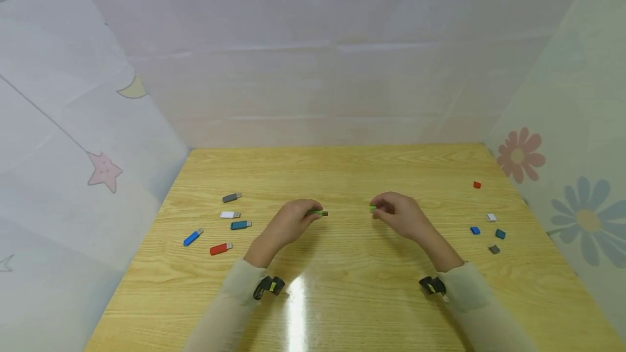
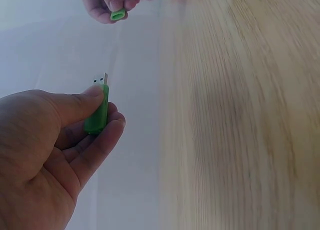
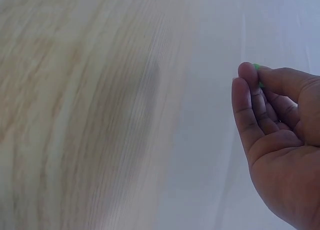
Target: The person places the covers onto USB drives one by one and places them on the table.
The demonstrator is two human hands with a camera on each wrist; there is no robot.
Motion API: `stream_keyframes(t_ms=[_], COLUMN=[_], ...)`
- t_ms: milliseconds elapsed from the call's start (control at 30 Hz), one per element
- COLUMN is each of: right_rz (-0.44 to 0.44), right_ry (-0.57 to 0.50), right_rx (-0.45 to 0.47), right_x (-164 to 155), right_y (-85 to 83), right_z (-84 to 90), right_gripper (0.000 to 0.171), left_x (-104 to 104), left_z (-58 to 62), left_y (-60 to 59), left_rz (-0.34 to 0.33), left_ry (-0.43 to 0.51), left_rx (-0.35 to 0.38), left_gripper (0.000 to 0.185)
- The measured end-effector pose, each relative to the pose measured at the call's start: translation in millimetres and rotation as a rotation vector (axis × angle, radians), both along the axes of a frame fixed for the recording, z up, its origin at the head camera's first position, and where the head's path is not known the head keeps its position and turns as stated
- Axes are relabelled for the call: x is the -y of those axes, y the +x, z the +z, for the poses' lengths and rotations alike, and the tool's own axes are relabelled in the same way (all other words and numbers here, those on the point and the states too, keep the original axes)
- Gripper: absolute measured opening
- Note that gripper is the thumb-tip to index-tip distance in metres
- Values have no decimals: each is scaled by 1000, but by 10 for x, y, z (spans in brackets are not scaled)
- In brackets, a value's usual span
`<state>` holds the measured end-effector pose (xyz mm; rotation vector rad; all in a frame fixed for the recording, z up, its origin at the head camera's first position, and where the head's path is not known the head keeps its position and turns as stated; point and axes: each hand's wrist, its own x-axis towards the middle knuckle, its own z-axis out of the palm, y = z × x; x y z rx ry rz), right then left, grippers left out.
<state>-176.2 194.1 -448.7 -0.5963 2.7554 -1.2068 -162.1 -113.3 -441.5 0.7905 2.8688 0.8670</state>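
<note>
Head view: L hand point(image 1: 288, 222) & R hand point(image 1: 402, 215) are over the wood table point(image 1: 342, 173), apart, facing each other. L fingers & thumb pinch a green USB stick point(image 2: 96, 116), metal plug bare & pointing twd the R hand. R thumb & fingertips grip a small green cap point(image 2: 117, 15); L wrist view shows its hollow end, R wrist view just a sliver of green btwn thumb & fingertip. Cap & stick don't touch.

L side of table, 5 more sticks, plugs uncovered: grey stick point(image 1: 230, 198) furthest back, white stick point(image 1: 227, 215) in front of it, teal stick point(image 1: 239, 225) just beside white, blue stick point(image 1: 192, 238) angled at far L, red stick point(image 1: 219, 249) nearest front.

R side, 5 loose pcs: red cap point(image 1: 477, 184) at back, white cap point(image 1: 491, 217) next, blue cap point(image 1: 475, 230) & teal cap point(image 1: 500, 234) approx level, grey cap point(image 1: 494, 250) closest to front.
</note>
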Motion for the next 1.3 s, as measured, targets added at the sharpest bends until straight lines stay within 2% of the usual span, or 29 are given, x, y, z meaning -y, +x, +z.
stream_keyframes(t_ms=[300, 667, 1300], right_rz=[22, 46, 59], right_ry=[6, -24, -58], right_rx=[-7, 32, 23], right_x=[90, 150, 263], right_y=[15, 18, 35], right_z=[29, 38, 43], right_gripper=[20, 21, 19], left_x=[-63, -151, -278], left_z=[-8, 9, 54], left_y=[-22, -13, -10], left_rz=[-24, -24, -34], left_ry=[5, 2, 5], left_rx=[-40, -23, -22], left_gripper=[20, 21, 21])
